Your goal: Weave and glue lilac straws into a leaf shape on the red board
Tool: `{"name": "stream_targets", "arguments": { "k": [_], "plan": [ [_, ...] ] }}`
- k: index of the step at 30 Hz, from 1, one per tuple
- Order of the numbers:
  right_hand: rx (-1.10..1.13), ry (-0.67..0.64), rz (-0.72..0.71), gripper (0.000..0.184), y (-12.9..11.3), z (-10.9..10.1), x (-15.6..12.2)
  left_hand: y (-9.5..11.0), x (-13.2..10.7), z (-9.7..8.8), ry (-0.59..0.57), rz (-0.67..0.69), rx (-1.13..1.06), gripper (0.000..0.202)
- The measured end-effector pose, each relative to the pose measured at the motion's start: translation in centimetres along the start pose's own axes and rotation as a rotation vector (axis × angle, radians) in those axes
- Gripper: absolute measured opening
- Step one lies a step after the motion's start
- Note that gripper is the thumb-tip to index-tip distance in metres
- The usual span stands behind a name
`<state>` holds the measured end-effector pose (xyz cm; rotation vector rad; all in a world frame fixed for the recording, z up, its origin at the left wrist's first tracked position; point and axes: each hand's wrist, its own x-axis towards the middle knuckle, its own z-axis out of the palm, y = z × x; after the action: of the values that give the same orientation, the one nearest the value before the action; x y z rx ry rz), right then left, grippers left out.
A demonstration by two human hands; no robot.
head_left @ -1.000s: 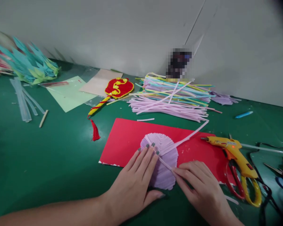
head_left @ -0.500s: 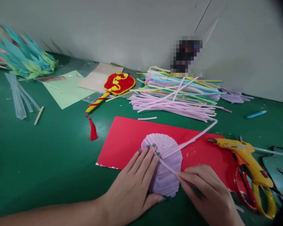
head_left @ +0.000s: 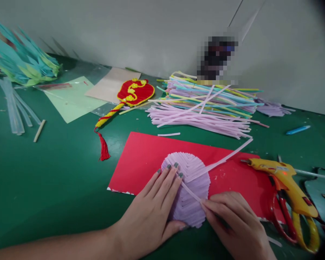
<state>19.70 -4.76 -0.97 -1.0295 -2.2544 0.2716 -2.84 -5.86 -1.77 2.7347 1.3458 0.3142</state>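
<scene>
A lilac oval piece (head_left: 188, 213), covered in rows of pipe cleaners in a V pattern, lies partly on a red card (head_left: 141, 155). My left hand (head_left: 154, 206) rests flat on its left side, fingers stretched out, fingertips pressing a pale pipe cleaner (head_left: 191, 191). Between thumb and forefinger, my right hand (head_left: 234, 220) pinches the free end of that pipe cleaner over the oval's lower right. Another pale strip (head_left: 229, 155) runs from the oval up to the right and bends back at its far end.
A yellow glue gun (head_left: 287, 177) lies over red-and-yellow-handled scissors (head_left: 304, 234) at right. Behind the card are bundled pipe cleaners (head_left: 200, 119) and a red fan-shaped ornament (head_left: 135, 92) with a tassel. Glue sticks (head_left: 13, 108) and a blue pen (head_left: 298, 130) lie further out.
The camera view has shifted slightly. Both hands keep nearly the same hold on the oval and the pipe cleaner.
</scene>
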Motion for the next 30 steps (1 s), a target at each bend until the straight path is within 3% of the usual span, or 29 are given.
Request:
{"name": "stream_targets", "arguments": {
  "k": [19,30],
  "plan": [
    [-0.043,-0.050,0.045,0.016,0.39,0.11,-0.54,-0.19,0.29,0.09,0.001,0.003,0.056,0.073],
    [-0.066,-0.041,0.042,0.016,0.58,0.11,-0.47,-0.39,0.22,0.27,-0.053,-0.024,-0.033,0.074]
  ]
}}
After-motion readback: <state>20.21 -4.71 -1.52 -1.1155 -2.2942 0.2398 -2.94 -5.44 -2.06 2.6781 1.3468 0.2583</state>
